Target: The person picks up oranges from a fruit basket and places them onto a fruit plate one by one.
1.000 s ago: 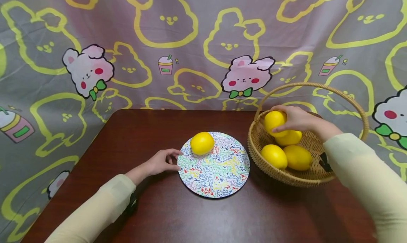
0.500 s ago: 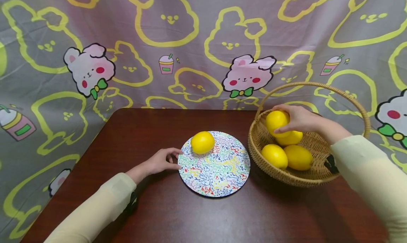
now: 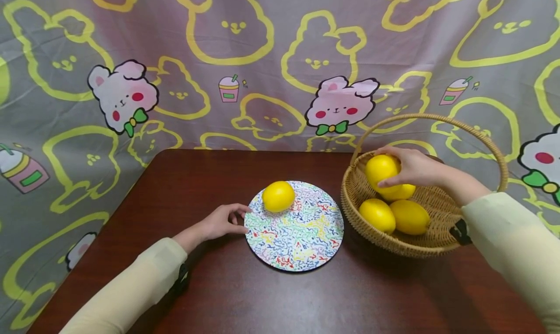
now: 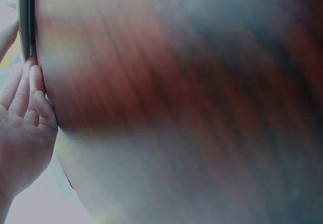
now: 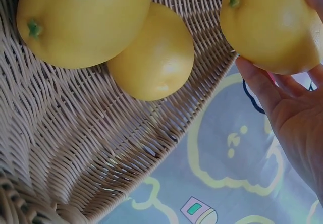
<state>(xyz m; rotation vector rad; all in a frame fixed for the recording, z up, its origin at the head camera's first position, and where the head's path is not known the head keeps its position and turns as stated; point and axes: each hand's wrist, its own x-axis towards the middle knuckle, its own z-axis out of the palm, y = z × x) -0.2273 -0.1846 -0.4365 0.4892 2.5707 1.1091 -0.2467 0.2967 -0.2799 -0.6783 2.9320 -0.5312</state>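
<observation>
My right hand (image 3: 413,165) grips a yellow lemon (image 3: 382,171) inside the back left of a wicker basket (image 3: 437,244). In the right wrist view, the fingers curve under this lemon (image 5: 272,27), close to the basket's rim. Another lemon (image 3: 400,193) sits just below it, partly hidden, and two more lie in front, a lemon (image 3: 377,216) and a darker-looking lemon (image 3: 409,217). My left hand (image 3: 220,222) rests at the left edge of a round board (image 3: 302,237) with a colourful scribble pattern, thumb and fingers spread along the rim. One lemon (image 3: 278,197) lies on the board's upper left.
Both board and basket stand on a dark reddish-brown table (image 3: 210,285). A tall arched handle (image 3: 463,122) rises over the basket, above the right forearm. Behind the table hangs a grey curtain (image 3: 262,130) with cartoon rabbits.
My right wrist and forearm have shifted slightly right and down, and the gripped lemon has moved a little right and lower. The left hand, board and other lemons stay put.
</observation>
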